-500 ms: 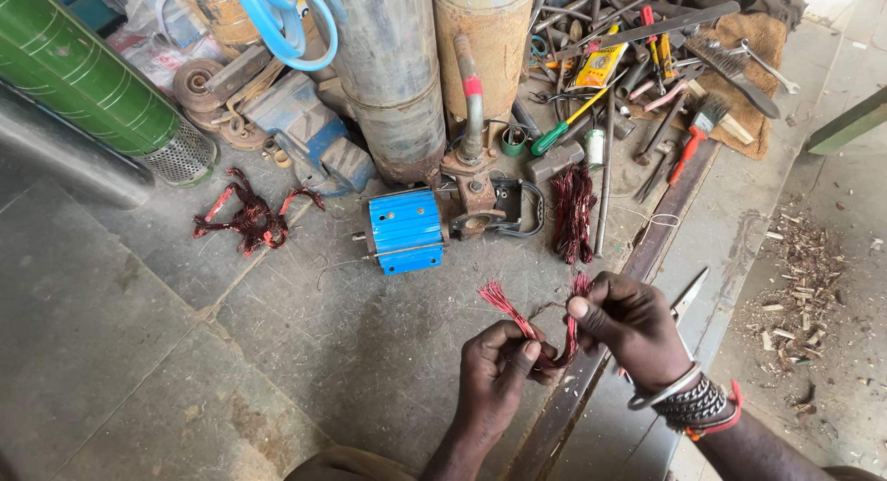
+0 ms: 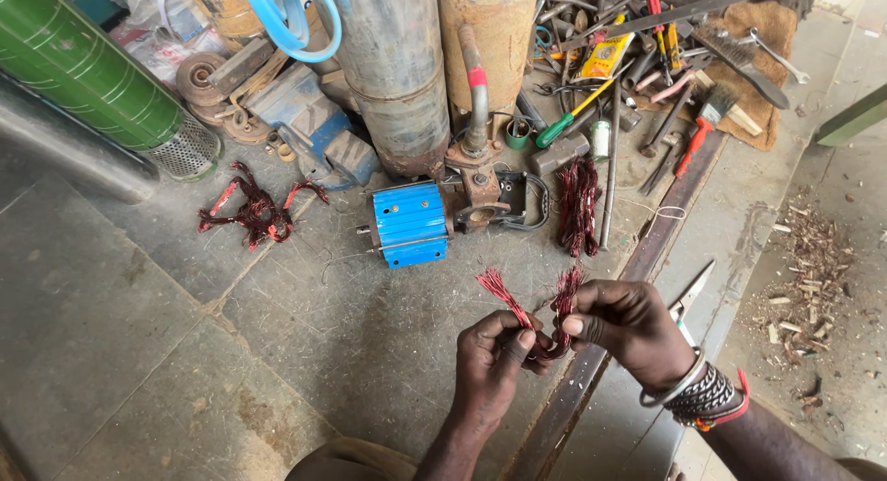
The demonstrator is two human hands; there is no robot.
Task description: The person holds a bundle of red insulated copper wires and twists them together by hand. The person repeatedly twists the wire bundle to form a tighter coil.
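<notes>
Both my hands meet over the concrete floor and pinch a short bundle of reddish copper winding wire (image 2: 531,316). My left hand (image 2: 494,361) grips its lower part, with one frayed end sticking up to the left. My right hand (image 2: 628,326), with bangles at the wrist, holds the other frayed end upright. A small blue electric motor (image 2: 411,224) lies on the floor just beyond my hands.
Two more coils of red wire lie on the floor: a tangled wire coil (image 2: 254,211) at left and a loose wire hank (image 2: 579,204) beside the motor. Rusty steel cylinders (image 2: 397,74), a green pipe (image 2: 83,60), a heap of hand tools (image 2: 647,56), scissors (image 2: 688,296) and a steel bar (image 2: 591,370) surround me.
The wire bundle has been pulled straighter, its two frayed ends now standing up between my hands. Both hands have shifted slightly up and left.
</notes>
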